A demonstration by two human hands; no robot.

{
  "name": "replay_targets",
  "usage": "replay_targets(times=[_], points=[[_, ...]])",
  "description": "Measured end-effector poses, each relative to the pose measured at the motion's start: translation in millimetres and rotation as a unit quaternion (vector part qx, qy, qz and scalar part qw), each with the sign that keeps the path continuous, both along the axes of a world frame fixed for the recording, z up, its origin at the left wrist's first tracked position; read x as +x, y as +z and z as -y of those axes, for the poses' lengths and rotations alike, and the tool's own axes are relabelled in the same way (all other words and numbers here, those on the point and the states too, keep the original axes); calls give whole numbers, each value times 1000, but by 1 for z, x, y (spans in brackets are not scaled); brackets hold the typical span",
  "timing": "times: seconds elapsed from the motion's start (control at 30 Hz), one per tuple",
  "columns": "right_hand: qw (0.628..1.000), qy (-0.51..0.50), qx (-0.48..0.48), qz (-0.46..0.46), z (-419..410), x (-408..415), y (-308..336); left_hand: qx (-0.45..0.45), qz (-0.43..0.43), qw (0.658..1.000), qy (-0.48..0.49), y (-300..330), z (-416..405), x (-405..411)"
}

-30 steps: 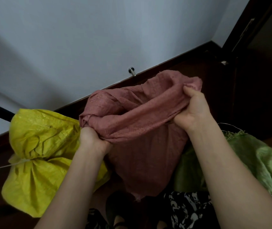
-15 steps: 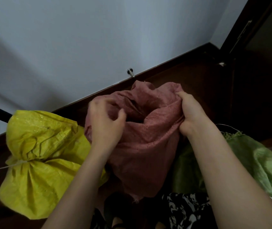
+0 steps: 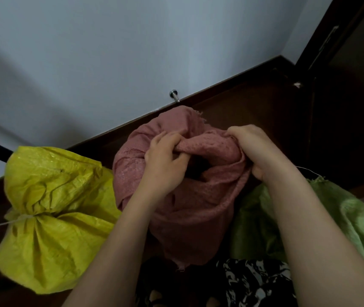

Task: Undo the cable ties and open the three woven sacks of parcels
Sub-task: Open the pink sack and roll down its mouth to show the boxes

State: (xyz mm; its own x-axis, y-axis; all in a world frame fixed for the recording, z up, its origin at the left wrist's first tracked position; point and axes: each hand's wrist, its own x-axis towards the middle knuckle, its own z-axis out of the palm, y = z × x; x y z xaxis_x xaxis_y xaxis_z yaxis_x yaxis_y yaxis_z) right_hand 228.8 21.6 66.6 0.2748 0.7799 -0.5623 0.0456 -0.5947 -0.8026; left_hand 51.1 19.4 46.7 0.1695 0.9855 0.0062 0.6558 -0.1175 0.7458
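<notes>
A pink woven sack stands on the floor in the middle, its mouth open with a dark hollow inside. My left hand grips the rolled rim at the mouth's left side. My right hand grips the rim at the right side. A yellow woven sack stands to the left, its neck cinched by a white cable tie. A green woven sack lies at the right, partly behind my right forearm; its mouth is hard to make out.
A pale wall with a dark skirting board runs behind the sacks. A metal door stop sticks out of the wall. A dark door stands at the right. Black-and-white patterned clothing shows at the bottom.
The pink sack's rim has been rolled down and sits lower. My left hand moved from the sack's left edge to the mouth's rim. My right hand dropped with the rim.
</notes>
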Motion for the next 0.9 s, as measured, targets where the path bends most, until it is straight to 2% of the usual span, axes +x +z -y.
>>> replay_targets(times=[0.1,0.2,0.27,0.3,0.4,0.5,0.57,0.67,0.73,0.77,0.8,0.87,0.9], points=[[974,36,85,207,2,-2,-5,1,17,1000,12,-2,2,5],[935,141,95,312,10,-15,2,23,23,999,40,-5,3,7],[885,231,85,395,15,-20,6,33,24,998,53,-6,1,5],[873,266,101,395,17,-22,7,38,28,997,55,-6,0,3],[882,342,172,275,18,-23,7,53,61,996,48,1,-7,-3],[889,274,248,269,6,-19,-4,6,72,997,-32,11,-22,-13],[918,216,231,240,-2,-9,-4,-42,-3,995,-87,11,-32,-21],[969,172,174,31,-4,5,5,-63,-186,975,-106,2,-39,-27],[976,158,128,-82,-2,11,7,-35,-245,962,-116,-9,-46,-29],[976,153,113,-111,-2,14,7,-30,-236,963,-124,-14,-50,-31],[976,140,103,-128,-3,18,8,-38,-191,972,-135,-18,-53,-35],[979,91,89,-162,-5,23,11,-97,-15,988,-121,-16,-58,-42],[980,57,85,-168,-7,26,9,-146,84,981,-98,-11,-58,-43]])
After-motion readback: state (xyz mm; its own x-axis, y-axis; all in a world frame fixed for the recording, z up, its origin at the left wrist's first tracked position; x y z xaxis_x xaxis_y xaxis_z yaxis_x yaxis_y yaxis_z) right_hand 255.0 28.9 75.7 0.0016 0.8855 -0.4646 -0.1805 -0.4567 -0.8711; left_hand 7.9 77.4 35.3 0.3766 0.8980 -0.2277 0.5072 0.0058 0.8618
